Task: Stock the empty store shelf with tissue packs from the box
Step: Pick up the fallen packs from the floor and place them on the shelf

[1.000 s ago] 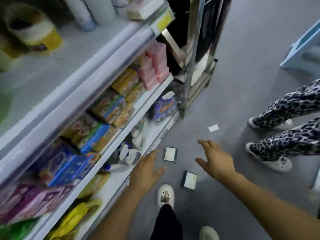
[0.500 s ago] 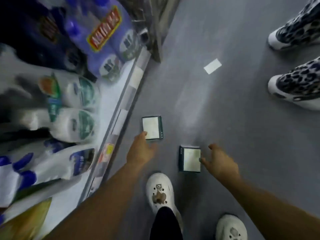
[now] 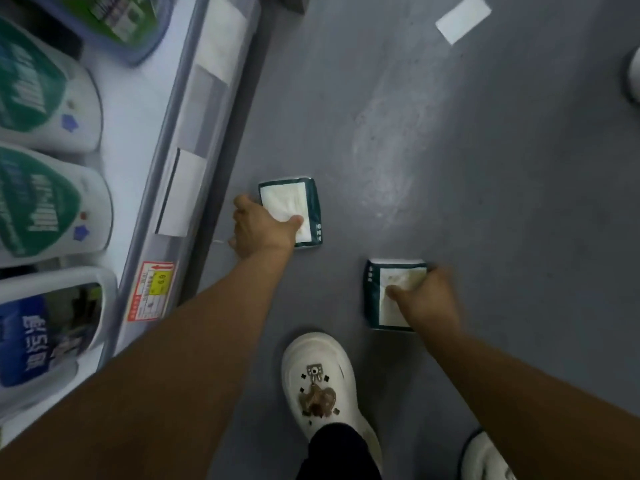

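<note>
A: Grey floor (image 3: 450, 202) takes up most of the view, with the bottom shelf (image 3: 194, 140) along its left edge carrying big refill pouches (image 3: 45, 202); I count at least 4 of them, blurred.

B: And the tissue packs?

A: 2, both flat on the floor, well apart from each other and not on the shelf. The far tissue pack (image 3: 294, 209) lies just beside the shelf lip; the near tissue pack (image 3: 388, 296) lies to its right, closer to the white shoe (image 3: 318, 379). Each has its long axis running roughly away from the person.

B: Which hand for which?

A: The left hand (image 3: 259, 230) is on the far pack, thumb pressed on its top face, fingers curled over its left edge. The right hand (image 3: 429, 299) pinches the near pack from its right side, thumb on top. No box is visible.

B: So each pack lies directly under its own hand; I judge a straight lift is next.
</note>
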Available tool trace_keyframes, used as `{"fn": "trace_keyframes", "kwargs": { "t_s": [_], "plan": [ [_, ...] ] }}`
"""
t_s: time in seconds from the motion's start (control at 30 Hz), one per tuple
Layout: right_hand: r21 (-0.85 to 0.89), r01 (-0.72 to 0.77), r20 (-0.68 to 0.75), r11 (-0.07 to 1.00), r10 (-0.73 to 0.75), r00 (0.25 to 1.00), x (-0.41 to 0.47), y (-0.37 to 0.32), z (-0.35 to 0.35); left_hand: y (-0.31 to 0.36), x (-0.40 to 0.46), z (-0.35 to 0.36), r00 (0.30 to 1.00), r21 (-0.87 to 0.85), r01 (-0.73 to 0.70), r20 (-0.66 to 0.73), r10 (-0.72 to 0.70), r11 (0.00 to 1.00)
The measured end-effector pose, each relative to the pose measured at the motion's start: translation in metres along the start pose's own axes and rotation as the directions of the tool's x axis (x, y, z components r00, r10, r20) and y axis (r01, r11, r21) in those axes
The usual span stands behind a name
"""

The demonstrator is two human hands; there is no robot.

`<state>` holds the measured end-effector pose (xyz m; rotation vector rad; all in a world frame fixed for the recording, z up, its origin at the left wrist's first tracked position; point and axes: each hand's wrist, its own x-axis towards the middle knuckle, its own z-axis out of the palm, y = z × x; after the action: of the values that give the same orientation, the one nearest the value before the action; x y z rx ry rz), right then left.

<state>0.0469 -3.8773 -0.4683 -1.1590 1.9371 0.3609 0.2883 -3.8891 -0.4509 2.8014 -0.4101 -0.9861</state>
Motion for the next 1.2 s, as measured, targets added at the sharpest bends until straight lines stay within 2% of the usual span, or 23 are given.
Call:
{"fn": "trace_keyframes", "kwargs": {
  "t_s": [0.13, 0.27, 0.4, 0.53, 0.6, 0.7, 0.77, 0.83, 0.93, 1.03, 1.13, 1.2],
  "plan": [
    [0.056, -0.003, 0.058, 0.998, -0.001, 0.998, 0.0, -0.002, -0.003, 0.008, 0.001, 0.0, 0.993, -0.038, 0.106, 0.049, -0.104, 0.994],
    [0.181, 0.073, 0.094, 0.981, -0.091, 0.991, -0.019, -0.011, -0.024, 0.012, -0.019, -0.008, 0.98, -0.135, 0.157, 0.144, -0.138, 0.978],
    [0.331, 0.073, 0.118, 0.941, -0.117, 0.986, -0.049, -0.031, -0.067, 0.019, -0.058, -0.04, 0.965, -0.391, 0.213, 0.229, -0.129, 0.895],
    [0.338, 0.23, 0.057, 0.913, -0.264, 0.963, -0.088, -0.064, -0.122, 0.02, -0.101, -0.095, 0.971, -0.563, 0.227, 0.198, -0.137, 0.794],
    [0.332, 0.307, 0.048, 0.892, -0.341, 0.939, -0.111, -0.081, -0.148, 0.026, -0.131, -0.127, 0.981, -0.579, 0.176, 0.171, -0.093, 0.796],
    [0.298, 0.44, 0.024, 0.847, -0.468, 0.883, -0.152, -0.104, -0.188, 0.04, -0.185, -0.166, 0.978, -0.587, 0.141, 0.205, -0.021, 0.797],
    [0.208, 0.576, -0.024, 0.791, -0.584, 0.811, -0.183, -0.119, -0.215, 0.055, -0.22, -0.189, 0.978, -0.65, 0.126, 0.206, 0.014, 0.75],
    [0.08, 0.716, -0.051, 0.694, -0.714, 0.698, -0.218, -0.131, -0.241, 0.07, -0.251, -0.212, 0.976, -0.73, 0.157, 0.218, 0.009, 0.665],
    [-0.069, 0.867, -0.03, 0.494, -0.869, 0.494, -0.273, -0.143, -0.281, 0.096, -0.293, -0.253, 0.962, -0.86, 0.245, 0.274, 0.001, 0.448],
    [-0.201, 0.945, -0.004, 0.258, -0.965, 0.262, -0.319, -0.147, -0.319, 0.115, -0.336, -0.301, 0.949, -0.937, 0.271, 0.298, 0.103, 0.219],
    [-0.317, 0.946, 0.026, 0.068, -0.996, 0.08, -0.364, -0.149, -0.355, 0.125, -0.379, -0.347, 0.94, -0.963, 0.226, 0.255, 0.225, 0.146],
    [-0.318, 0.948, 0.057, -0.026, -0.998, -0.008, -0.391, -0.152, -0.378, 0.126, -0.403, -0.371, 0.95, -0.978, 0.176, 0.199, 0.239, 0.115]
  ]
}}
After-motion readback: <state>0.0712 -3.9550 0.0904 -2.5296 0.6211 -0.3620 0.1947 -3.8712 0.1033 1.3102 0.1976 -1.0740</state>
